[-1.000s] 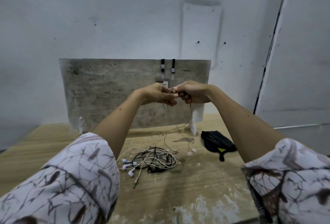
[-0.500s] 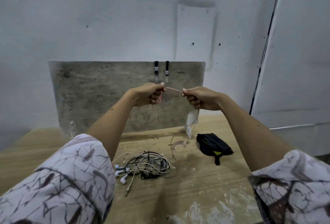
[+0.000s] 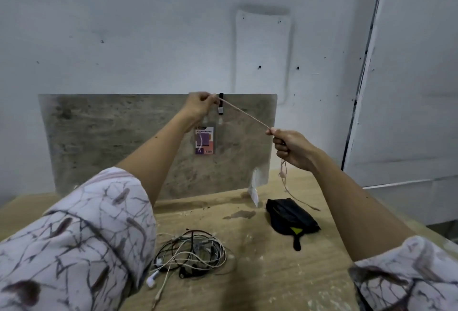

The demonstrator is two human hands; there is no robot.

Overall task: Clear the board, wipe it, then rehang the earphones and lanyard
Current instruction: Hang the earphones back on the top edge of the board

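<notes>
The left hand [image 3: 200, 105] is raised to the top edge of the board [image 3: 119, 137], its fingers curled and pinching one end of the lanyard cord [image 3: 244, 113] right beside a black hook [image 3: 220, 103]. The right hand [image 3: 290, 148] is lower and off toward the board's right edge, pinching the same cord between thumb and forefinger, so the cord runs taut and slanting down from the hook to that hand. The rest of the cord (thin and pinkish) hangs slack below the right hand and trails onto the worktop [image 3: 260, 273]. A card holder [image 3: 205, 140] hangs flat against the board just under the left hand.

The board stands upright along the back edge of the worktop, against the wall. A tangle of earphones [image 3: 190, 257] lies near the front edge, between the 2 sleeves. A black cloth [image 3: 290, 217] lies toward the right edge, near the board's foot.
</notes>
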